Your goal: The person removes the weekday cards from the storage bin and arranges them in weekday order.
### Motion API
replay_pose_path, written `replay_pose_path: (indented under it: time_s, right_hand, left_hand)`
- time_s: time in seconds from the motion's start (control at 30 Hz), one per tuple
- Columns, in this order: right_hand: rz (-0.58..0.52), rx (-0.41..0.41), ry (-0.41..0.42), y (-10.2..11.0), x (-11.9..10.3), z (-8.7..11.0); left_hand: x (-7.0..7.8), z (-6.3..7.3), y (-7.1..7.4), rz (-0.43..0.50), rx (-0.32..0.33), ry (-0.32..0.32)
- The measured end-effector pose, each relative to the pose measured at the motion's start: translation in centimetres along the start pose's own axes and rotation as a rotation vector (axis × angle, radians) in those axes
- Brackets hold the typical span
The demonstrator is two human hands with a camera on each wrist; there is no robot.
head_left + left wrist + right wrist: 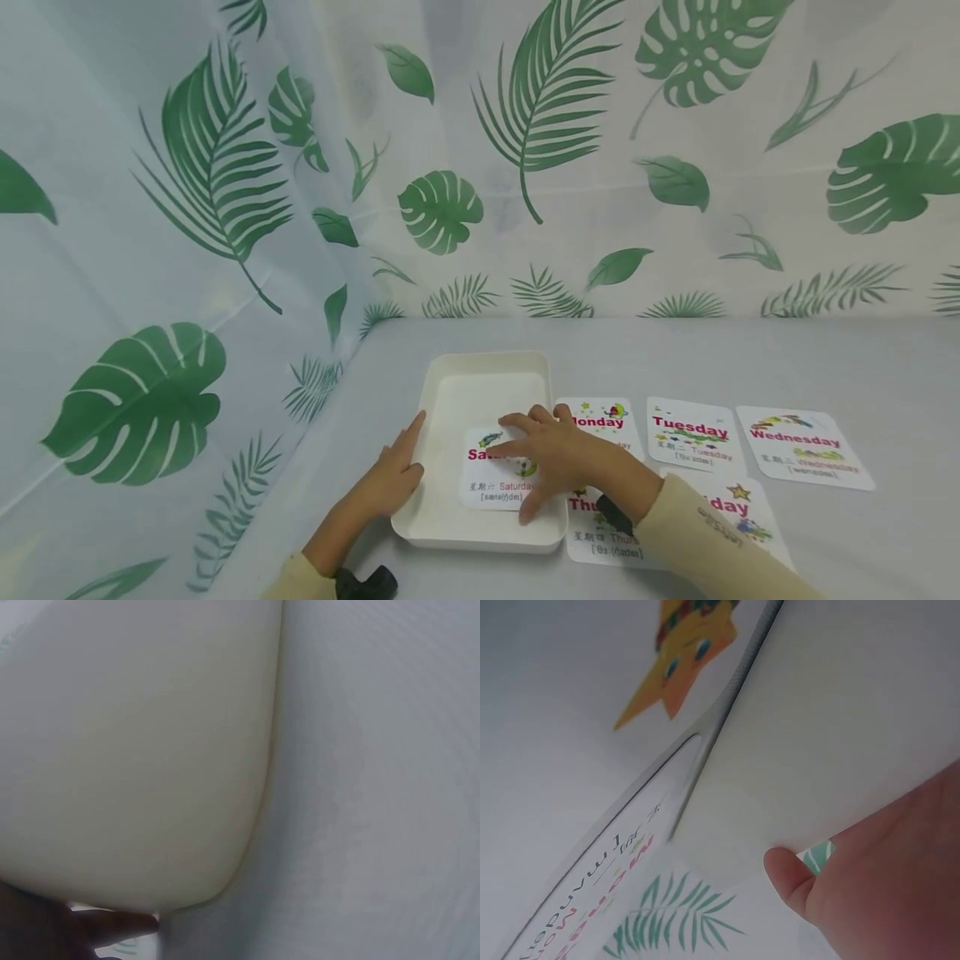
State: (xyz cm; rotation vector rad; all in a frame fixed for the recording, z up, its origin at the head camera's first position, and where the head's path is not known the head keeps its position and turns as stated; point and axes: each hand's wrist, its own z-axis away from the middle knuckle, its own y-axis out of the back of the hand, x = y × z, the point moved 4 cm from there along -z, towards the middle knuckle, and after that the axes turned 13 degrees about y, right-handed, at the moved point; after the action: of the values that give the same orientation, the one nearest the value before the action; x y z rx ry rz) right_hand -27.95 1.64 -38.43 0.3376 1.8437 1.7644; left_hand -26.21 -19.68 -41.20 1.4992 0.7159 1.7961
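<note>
The white tray (pixel 480 537) lies on the table, holding a "Saturday" card (pixel 483 492) near its front. My right hand (pixel 566 454) reaches over the tray's right side with its fingers spread across the upper part of that card. Its thumb is by the card's lower right corner. At the tray's left side, my left hand (pixel 390 479) rests against the rim, index finger straight along it and thumb at the edge. In the right wrist view the thumb (pixel 786 871) shows beside the tray wall, while the other fingertips are out of sight.
Right of the tray lie "Monday" (pixel 600 422), "Tuesday" (pixel 693 433) and "Wednesday" (pixel 806 446) cards in a row. Nearer, the right forearm partly covers a "Thursday" card (pixel 600 542) and another card (pixel 738 508) ending in "day". A leaf-print curtain (pixel 450 108) hangs behind and left.
</note>
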Motion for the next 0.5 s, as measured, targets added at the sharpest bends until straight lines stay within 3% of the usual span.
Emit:
replay_pose_path:
  time_s: [0.3, 0.5]
  right_hand:
    - [0.006, 0.003, -0.014, -0.1, 0.0, 0.2]
    - [-0.032, 0.172, 0.035, 1.1, 0.4, 1.0]
  left_hand:
    - [0.1, 0.0, -0.1, -0.004, 0.004, -0.004]
    - [0.1, 0.1, -0.1, 0.002, 0.008, 0.002]
